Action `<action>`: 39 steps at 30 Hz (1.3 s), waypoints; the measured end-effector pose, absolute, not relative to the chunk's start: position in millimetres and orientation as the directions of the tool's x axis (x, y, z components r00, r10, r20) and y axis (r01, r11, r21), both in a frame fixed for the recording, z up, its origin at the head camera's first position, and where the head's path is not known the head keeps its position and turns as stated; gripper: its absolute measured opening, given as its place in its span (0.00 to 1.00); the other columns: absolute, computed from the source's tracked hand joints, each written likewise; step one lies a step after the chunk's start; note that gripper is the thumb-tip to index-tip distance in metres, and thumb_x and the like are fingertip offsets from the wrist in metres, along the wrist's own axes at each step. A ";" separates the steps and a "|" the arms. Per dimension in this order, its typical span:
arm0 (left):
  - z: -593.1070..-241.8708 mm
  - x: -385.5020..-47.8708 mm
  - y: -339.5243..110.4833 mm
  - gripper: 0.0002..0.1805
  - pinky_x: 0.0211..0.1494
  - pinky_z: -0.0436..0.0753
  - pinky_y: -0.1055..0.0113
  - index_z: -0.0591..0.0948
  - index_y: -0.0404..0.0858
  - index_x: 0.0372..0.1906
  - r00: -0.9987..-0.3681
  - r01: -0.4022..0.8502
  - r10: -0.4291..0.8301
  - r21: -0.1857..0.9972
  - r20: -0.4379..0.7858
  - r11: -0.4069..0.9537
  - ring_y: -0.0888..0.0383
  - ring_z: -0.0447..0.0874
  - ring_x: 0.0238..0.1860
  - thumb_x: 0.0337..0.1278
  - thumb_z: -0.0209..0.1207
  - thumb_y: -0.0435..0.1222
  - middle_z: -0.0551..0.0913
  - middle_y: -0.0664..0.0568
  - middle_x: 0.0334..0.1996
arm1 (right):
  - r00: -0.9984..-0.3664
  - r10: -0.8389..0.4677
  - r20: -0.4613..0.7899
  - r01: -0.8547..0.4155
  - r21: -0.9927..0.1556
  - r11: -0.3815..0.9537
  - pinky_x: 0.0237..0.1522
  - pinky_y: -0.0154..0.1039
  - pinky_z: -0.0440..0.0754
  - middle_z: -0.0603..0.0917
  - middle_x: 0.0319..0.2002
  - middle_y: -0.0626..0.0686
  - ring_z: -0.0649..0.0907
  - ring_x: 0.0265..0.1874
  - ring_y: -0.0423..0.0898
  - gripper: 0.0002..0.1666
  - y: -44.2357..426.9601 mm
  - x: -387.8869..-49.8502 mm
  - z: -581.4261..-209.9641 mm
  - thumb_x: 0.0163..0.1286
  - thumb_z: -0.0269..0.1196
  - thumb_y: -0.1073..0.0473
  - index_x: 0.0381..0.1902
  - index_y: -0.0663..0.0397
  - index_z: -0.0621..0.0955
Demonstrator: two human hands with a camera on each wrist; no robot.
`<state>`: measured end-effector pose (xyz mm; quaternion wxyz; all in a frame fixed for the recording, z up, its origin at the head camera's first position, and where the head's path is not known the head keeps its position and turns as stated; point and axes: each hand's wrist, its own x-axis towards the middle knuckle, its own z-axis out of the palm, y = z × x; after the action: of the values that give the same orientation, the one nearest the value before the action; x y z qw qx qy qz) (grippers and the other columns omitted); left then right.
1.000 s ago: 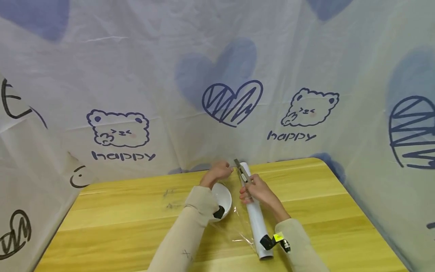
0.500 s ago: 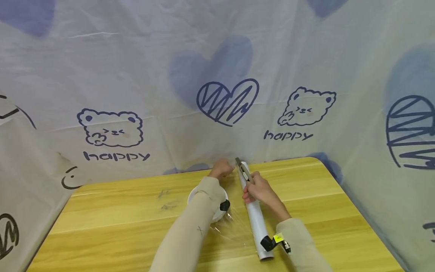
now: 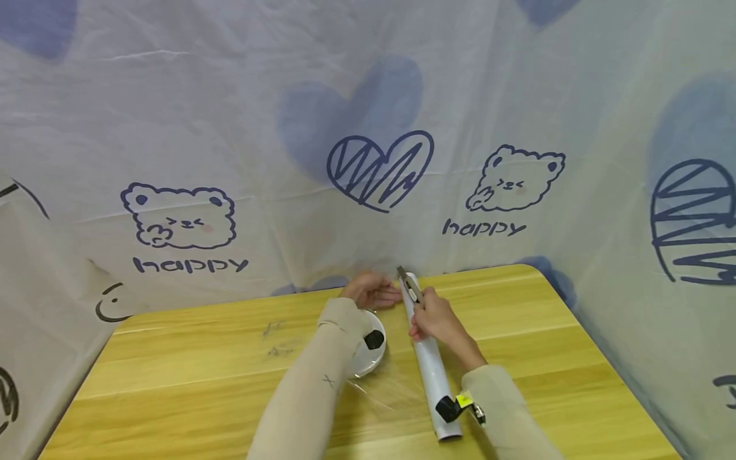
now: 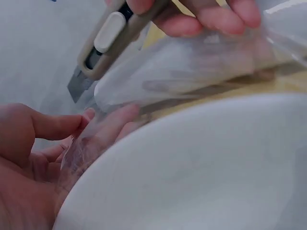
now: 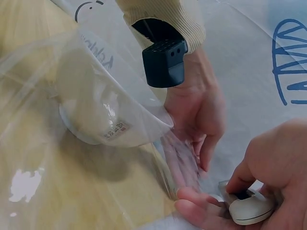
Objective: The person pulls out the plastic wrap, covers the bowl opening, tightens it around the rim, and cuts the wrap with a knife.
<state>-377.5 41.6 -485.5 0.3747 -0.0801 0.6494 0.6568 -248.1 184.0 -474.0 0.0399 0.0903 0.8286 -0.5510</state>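
Beyond a white bowl (image 3: 376, 361), my left hand (image 3: 370, 291) pinches clear film between thumb and finger; its other fingers show through the film (image 4: 103, 132) in the left wrist view. My right hand (image 3: 439, 322) grips a beige utility knife (image 3: 412, 292), its blade out and pointing toward the left thumb. Under the right hand, a long white roll (image 3: 435, 380) lies on the table, and right fingers (image 4: 216, 21) touch its film-covered side. Film stretches from the roll across to the bowl (image 5: 100, 105), which looks tilted in the right wrist view.
The wooden table (image 3: 195, 377) ends at a white cloth (image 3: 276, 147) printed with hearts and bears, which hangs close behind both hands. Faint dark marks (image 3: 280, 350) show on the tabletop left of the bowl. A black wrist camera (image 3: 374, 339) overlaps the bowl.
My left hand has shifted and turned, and its fingers now extend toward the roll's far end. The film lies differently beside the bowl. My right hand and the knife stay nearly in place.
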 end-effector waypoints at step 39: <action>-485.8 -375.1 41.2 0.11 0.66 0.78 0.52 0.79 0.27 0.45 -0.705 -0.620 0.397 0.783 -0.588 0.059 0.41 0.78 0.62 0.76 0.47 0.29 0.80 0.30 0.57 | -0.992 0.110 0.054 0.059 -0.579 0.813 0.34 0.58 0.85 0.84 0.43 0.75 0.86 0.35 0.64 0.33 160.9 -245.8 -476.8 0.74 0.52 0.68 0.76 0.60 0.67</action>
<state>-375.1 41.2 -485.8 0.3738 -0.0891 0.6242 0.6802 -245.8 160.9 -476.8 -0.0424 0.0442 0.9513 -0.3023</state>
